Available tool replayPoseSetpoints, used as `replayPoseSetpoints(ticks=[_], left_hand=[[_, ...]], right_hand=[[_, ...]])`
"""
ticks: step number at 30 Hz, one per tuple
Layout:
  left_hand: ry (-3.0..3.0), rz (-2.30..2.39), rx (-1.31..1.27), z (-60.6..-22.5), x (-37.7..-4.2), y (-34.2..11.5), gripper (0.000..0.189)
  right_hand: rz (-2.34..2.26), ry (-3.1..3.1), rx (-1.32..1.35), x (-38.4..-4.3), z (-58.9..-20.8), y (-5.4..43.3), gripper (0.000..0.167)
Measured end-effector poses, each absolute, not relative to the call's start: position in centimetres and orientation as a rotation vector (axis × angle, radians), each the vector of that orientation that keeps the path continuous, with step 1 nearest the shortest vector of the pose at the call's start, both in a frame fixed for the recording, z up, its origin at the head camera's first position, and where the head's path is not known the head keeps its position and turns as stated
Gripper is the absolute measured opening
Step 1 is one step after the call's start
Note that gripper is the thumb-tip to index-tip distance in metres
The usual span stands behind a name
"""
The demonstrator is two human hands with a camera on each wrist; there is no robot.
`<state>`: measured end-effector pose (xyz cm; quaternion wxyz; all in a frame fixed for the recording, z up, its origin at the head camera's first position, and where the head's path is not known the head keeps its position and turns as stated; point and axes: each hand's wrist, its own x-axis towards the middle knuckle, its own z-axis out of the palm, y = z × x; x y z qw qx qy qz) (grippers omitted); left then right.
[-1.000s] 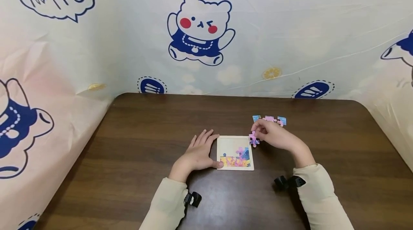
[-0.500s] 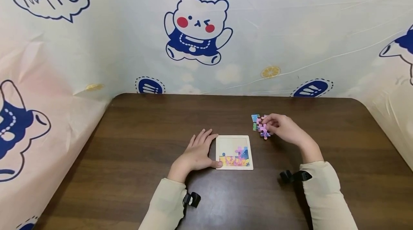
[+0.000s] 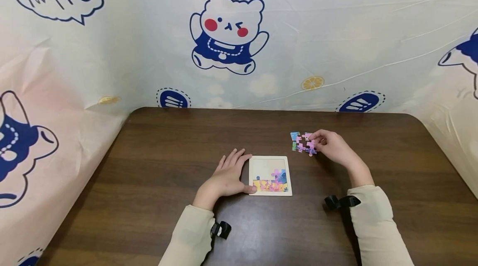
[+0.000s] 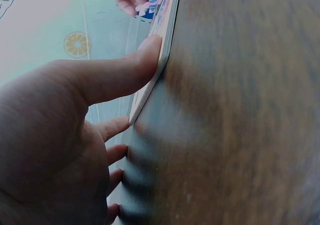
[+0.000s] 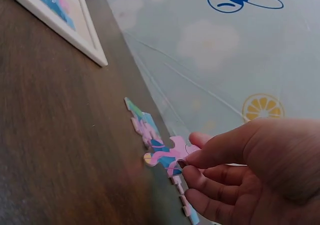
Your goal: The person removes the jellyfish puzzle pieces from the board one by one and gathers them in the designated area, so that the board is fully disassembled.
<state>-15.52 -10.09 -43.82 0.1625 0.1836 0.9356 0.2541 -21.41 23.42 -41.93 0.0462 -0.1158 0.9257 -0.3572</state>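
Note:
A small pale puzzle tray [image 3: 270,158] lies on the table, with joined puzzle pieces [image 3: 270,186] along its bottom and lower right. My left hand [image 3: 229,178] rests at its left side, thumb on the lower left corner and the other fingers spread, the index finger near the upper left corner. Farther back to the right, my right hand [image 3: 334,147] pinches a pink and blue puzzle piece [image 5: 167,155] between thumb and fingers. It is held over or against a group of loose puzzle pieces [image 3: 295,136], some of which the hand hides.
The brown wooden table [image 3: 168,141] runs back to a printed cloth backdrop [image 3: 291,50] with bear drawings. Black camera straps [image 3: 341,202] sit on both wrists over pale sleeves.
My right hand has moved from the tray's upper right corner back and right to the loose pieces, carrying the puzzle piece. The left hand stays at the tray.

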Motion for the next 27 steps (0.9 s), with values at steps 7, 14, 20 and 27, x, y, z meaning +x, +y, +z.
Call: replayPoseSetpoints(ticks=[7,14,20,27], left_hand=[[2.662,0.724,0.527,-43.38,-15.32,-10.01,0.094],[2.660,0.739,0.525,-43.37,-15.34,-9.94,0.095],[2.663,0.709,0.514,-43.95,-15.51,-9.97,0.096],[2.669,0.722,0.518,-44.16,-15.58,-10.10,0.097]], right_hand=[[-1.055,2.809,-0.298,-21.57,-42.51,23.42,0.022],[-1.014,2.823,-0.270,-21.53,-42.63,23.37,0.024],[-0.982,2.831,-0.252,-21.58,-42.62,23.44,0.026],[-0.994,2.822,-0.258,-21.58,-42.57,23.23,0.028]])
